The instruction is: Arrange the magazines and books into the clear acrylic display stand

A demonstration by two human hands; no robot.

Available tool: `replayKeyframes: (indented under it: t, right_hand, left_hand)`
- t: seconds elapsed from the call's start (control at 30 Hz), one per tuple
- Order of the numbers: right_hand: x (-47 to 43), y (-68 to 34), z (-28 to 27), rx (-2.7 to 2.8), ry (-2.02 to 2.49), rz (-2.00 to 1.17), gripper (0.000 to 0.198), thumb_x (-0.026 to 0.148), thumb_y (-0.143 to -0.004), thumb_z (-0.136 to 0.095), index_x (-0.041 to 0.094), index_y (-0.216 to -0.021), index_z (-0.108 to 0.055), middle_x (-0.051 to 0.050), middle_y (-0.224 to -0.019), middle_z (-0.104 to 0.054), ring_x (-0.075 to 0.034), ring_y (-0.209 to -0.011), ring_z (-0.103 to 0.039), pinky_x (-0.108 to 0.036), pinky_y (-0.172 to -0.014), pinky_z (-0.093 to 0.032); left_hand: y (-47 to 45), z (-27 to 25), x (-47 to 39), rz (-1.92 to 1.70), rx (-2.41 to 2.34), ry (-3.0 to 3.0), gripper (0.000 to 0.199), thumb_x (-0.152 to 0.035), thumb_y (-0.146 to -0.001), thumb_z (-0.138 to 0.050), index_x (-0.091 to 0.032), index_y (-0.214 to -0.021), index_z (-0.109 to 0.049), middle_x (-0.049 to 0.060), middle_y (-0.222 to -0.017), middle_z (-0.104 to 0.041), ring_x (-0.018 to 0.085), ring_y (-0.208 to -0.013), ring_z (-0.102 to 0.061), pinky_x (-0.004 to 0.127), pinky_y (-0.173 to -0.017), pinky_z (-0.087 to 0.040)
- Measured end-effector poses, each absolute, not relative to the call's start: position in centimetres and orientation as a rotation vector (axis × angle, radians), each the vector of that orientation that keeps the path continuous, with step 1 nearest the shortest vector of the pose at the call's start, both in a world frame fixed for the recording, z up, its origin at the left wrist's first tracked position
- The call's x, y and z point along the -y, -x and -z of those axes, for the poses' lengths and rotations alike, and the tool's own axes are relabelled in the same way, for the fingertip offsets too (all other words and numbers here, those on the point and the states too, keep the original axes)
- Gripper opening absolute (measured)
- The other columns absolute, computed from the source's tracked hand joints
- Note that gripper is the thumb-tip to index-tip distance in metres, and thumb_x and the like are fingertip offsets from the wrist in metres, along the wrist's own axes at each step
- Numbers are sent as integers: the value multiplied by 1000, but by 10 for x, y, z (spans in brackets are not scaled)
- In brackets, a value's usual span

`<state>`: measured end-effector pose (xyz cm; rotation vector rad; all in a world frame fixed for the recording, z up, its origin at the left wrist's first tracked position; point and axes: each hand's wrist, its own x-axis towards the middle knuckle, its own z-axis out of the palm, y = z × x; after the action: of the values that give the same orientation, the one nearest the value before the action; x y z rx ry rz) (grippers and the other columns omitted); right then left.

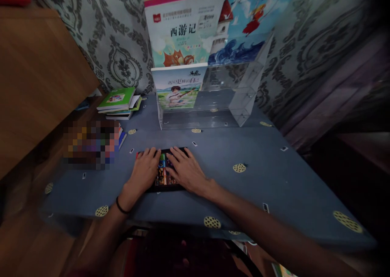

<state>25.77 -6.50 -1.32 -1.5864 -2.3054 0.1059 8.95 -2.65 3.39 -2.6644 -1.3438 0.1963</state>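
Observation:
A flat, dark-bordered item with a colourful printed face, seemingly a book [162, 175], lies on the blue tablecloth [210, 155] near the front edge. Palm down, my left hand [146, 167] rests on its left part with the fingers stretched forward. On its right part lies my right hand [189, 169], also flat, fingers slightly spread. Between the two hands a strip of the printed face shows; most of the item is covered by them. Neither hand grips anything.
A clear acrylic book rack [234, 102] stands at the back, holding a white picture-covered book [179, 86] and taller books behind. To the left are a stack of books [117, 100] and a blurred-out book pile [94, 143]. A wooden cabinet [39, 74] borders the left side.

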Motion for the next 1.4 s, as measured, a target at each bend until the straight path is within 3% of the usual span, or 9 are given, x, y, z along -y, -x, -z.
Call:
replayKeyframes:
  t: [0.3, 0.57, 0.77, 1.0, 1.23, 1.4]
  right_hand:
    - [66, -277, 16, 2236, 1571, -194, 42, 31, -102, -50, 15, -139, -59, -16, -148, -56, -29, -144, -45, -57, -120, -33]
    - [67, -288, 19, 2216, 1588, -205, 41, 28, -102, -49, 15, -139, -59, -15, -149, -55, -29, -145, -45, -58, -120, -32]
    - [68, -286, 17, 2200, 1583, -233, 43, 25, -100, -50, 14, -141, -57, -16, -148, -55, -29, -145, -44, -59, -120, -31]
    - [63, -293, 22, 2131, 1490, -280, 39, 25, -99, -52, 15, -135, -62, -17, -143, -61, -29, -141, -49, -57, -119, -33]
    - [45, -319, 30, 1789, 1409, -589, 38, 23, -100, -42, 16, -131, -64, -12, -124, -73, -23, -117, -68, -43, -104, -51]
    - [37, -327, 32, 1666, 1341, -715, 37, 25, -101, -42, 19, -131, -64, -8, -116, -76, -21, -113, -70, -41, -104, -52]
  left_hand:
    - [-96, -34, 27, -218, 1281, 2642, 57, -8, -97, -40, -26, -151, -44, 13, -121, -61, 29, -109, -59, 42, -83, -55]
    - [-105, -25, 24, -125, 1151, 2717, 47, -10, -96, -44, -10, -143, -49, 17, -127, -60, 29, -115, -56, 43, -94, -51]
    - [-114, -30, 24, -193, 1127, 2707, 60, -6, -93, -44, -20, -151, -41, 15, -126, -59, 30, -113, -57, 44, -90, -53]
    - [-120, -33, 24, -167, 1137, 2734, 52, -7, -95, -41, -17, -146, -47, 15, -122, -59, 30, -112, -57, 42, -87, -55]
    - [-122, -29, 22, -94, 1084, 2783, 62, -2, -89, -44, -19, -148, -44, 13, -123, -58, 29, -112, -55, 43, -91, -52]
    - [-125, -30, 23, -115, 1112, 2782, 58, -3, -94, -41, -21, -149, -46, 14, -120, -57, 29, -115, -54, 44, -94, -51]
